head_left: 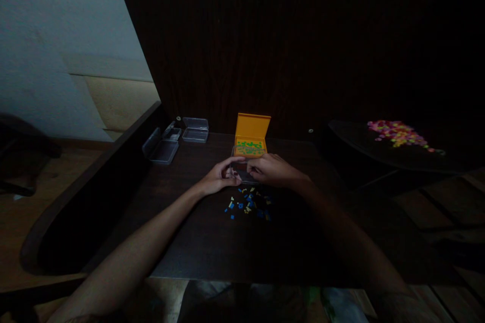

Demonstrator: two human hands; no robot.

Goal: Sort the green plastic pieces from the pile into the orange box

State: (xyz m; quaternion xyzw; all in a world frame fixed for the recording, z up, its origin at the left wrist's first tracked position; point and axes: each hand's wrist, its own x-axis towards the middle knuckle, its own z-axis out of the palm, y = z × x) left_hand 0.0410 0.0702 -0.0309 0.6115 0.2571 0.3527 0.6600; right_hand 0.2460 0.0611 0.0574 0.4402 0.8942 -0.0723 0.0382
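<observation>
A clear plastic box [247, 179] with its see-through lid raised is between my hands at mid-table. My left hand [222, 175] grips its left side, fingers bent around the edge. My right hand [271, 168] is closed, its curled fingers over the right part of the box; what they pinch, if anything, is hidden. Small blue and pale yellow pieces [248, 203] lie scattered on the dark table just nearer to me. Directly behind the box stands an open orange case [253, 126] with green pieces inside, partly seen through the clear lid.
Several open clear boxes, among them one at the front [166, 152] and one at the back [196, 134], stand at the table's left rear. A pile of pink and yellow bits [401, 133] lies on a dark surface at right. A raised dark side panel [94, 192] borders the left.
</observation>
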